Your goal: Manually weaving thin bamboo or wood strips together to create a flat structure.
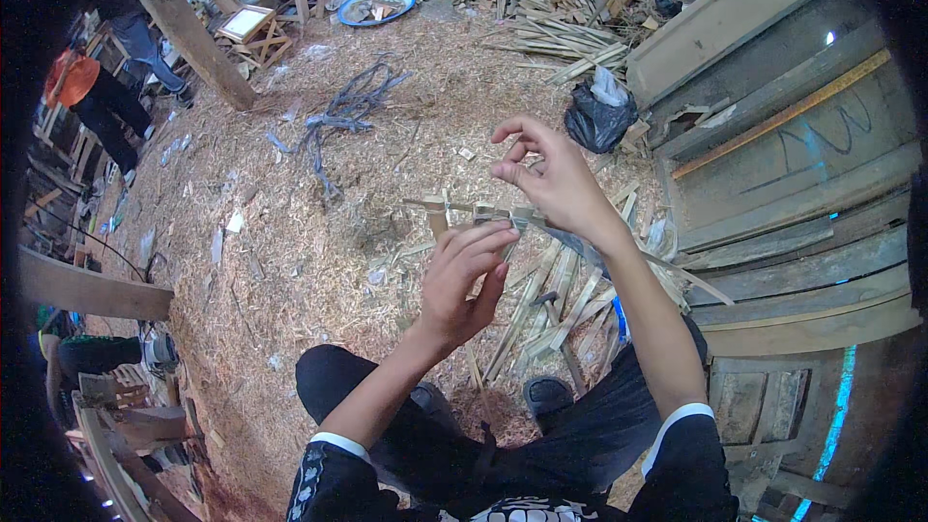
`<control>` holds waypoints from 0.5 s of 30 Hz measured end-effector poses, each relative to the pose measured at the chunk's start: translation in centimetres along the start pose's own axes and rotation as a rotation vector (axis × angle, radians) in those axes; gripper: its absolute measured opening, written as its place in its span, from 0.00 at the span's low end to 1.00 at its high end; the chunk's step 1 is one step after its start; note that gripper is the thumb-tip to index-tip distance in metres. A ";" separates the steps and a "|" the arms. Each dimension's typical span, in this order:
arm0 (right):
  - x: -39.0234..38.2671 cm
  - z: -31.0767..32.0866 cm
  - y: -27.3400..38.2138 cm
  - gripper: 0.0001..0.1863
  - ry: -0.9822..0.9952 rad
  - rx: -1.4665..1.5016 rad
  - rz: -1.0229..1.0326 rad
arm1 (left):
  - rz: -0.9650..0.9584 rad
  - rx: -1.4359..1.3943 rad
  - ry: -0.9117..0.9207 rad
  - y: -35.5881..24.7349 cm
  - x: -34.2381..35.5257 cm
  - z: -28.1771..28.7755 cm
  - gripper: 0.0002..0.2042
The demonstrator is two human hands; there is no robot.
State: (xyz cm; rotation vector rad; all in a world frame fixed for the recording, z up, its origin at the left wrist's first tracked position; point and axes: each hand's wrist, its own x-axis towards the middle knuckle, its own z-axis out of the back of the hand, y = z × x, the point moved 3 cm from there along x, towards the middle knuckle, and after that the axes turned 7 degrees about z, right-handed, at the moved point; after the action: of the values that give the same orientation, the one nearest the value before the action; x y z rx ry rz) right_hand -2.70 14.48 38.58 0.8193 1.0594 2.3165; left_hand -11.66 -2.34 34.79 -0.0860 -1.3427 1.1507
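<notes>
My left hand (466, 280) is held low in front of me, its fingers stretched out together and the thumb apart below them. Its fingertips reach the near side of a small assembly of wooden strips and blocks (437, 215); contact is hard to tell, and the hand covers part of it. Above and to the right, my right hand (551, 174) is raised with fingers curved and a gap between thumb and forefinger. Nothing shows in that gap. The right wrist hides the right end of the wooden assembly.
Thin wood strips (553, 314) lie in a pile by my feet. Shavings cover the floor (290, 193), with a grey tangle (353, 101) ahead. A black bag (599, 118) sits near wooden panels (793, 155) at right. A post (184, 24) and a person in orange (77, 82) are at left.
</notes>
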 end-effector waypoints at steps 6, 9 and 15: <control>-0.3 1.4 -0.4 0.18 -0.068 -0.073 -0.113 | -0.035 0.043 -0.023 0.6 -0.8 -0.6 0.13; -0.6 2.1 -0.7 0.18 -0.085 -0.061 -0.091 | 0.048 -0.041 -0.067 1.0 -1.1 -0.5 0.11; -1.3 1.1 -0.3 0.19 -0.107 -0.160 -0.134 | 0.402 -0.318 -0.210 -0.9 0.0 0.2 0.05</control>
State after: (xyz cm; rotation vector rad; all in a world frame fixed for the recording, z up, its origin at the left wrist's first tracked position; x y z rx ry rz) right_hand -0.96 14.41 38.55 0.7760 0.8442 2.1862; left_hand -11.27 -2.83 35.43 -0.4960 -1.7414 1.2929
